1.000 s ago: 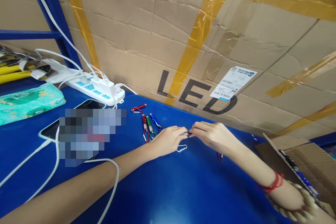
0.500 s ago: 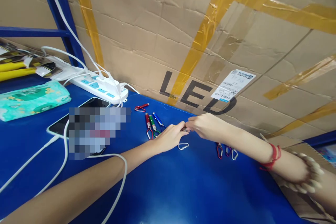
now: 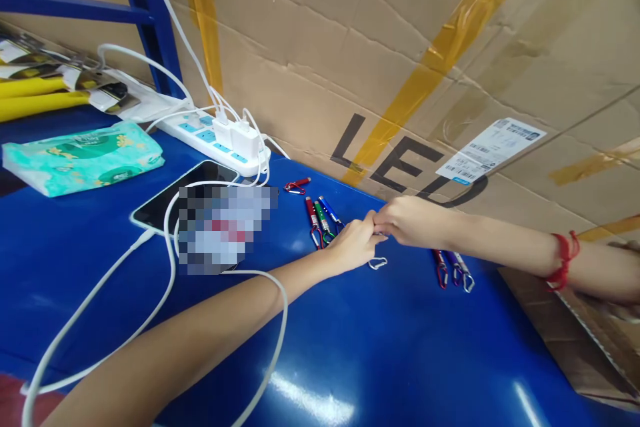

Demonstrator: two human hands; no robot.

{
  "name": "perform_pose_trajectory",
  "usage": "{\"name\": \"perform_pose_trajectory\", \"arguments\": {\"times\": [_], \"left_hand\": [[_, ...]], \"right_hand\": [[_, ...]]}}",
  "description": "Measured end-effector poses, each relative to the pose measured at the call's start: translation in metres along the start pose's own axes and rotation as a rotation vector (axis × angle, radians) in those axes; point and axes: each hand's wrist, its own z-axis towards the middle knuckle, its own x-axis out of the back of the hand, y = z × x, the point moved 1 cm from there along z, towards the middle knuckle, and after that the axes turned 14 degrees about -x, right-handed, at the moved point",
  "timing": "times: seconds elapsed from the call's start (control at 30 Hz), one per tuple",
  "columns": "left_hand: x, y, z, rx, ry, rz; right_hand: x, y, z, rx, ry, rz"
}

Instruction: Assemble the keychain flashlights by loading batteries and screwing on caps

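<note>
My left hand [image 3: 355, 245] and my right hand [image 3: 407, 221] meet fingertip to fingertip over the blue table [image 3: 350, 360], both closed on a small keychain flashlight that is mostly hidden between them. Its silver carabiner clip [image 3: 378, 263] hangs just below my left hand. Three small flashlights in red, green and blue [image 3: 321, 217] lie side by side just left of my left hand. Under my right forearm rest more flashlights with clips [image 3: 453, 269]. A lone red one [image 3: 297, 185] sits farther back.
A phone [image 3: 173, 203] on a white cable lies at the left, beside a white power strip [image 3: 220, 140] with chargers. A green tissue pack [image 3: 83, 157] sits far left. A taped cardboard box marked LED [image 3: 400, 80] walls the back. Another carton [image 3: 575, 320] stands at right.
The view has swung right and closer, so everything shifts left in frame. Both hands stay pinched together on the small flashlight, and the flashlights under my right forearm have come into sight.
</note>
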Motion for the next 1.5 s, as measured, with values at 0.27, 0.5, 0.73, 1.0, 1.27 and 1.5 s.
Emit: {"name": "perform_pose_trajectory", "arguments": {"times": [0.27,0.5,0.73,1.0,1.27,1.5], "left_hand": [[0.008,-0.002,0.004,0.008,0.136,-0.087],[0.001,-0.005,0.005,-0.015,0.171,-0.191],[0.006,0.001,0.006,-0.047,0.221,-0.206],[0.004,-0.002,0.007,-0.077,0.227,-0.220],[0.014,0.015,0.003,-0.114,0.373,-0.217],[0.025,0.017,0.001,-0.087,0.533,-0.225]], "right_hand": [[0.002,-0.003,-0.001,-0.080,0.033,0.248],[-0.002,0.025,-0.027,-0.279,0.261,0.486],[-0.040,0.016,-0.046,-0.369,0.440,0.659],[-0.046,0.004,-0.049,-0.419,0.526,0.651],[-0.032,-0.016,-0.058,-0.425,0.432,0.680],[-0.053,-0.043,-0.050,-0.334,0.373,0.717]]}}
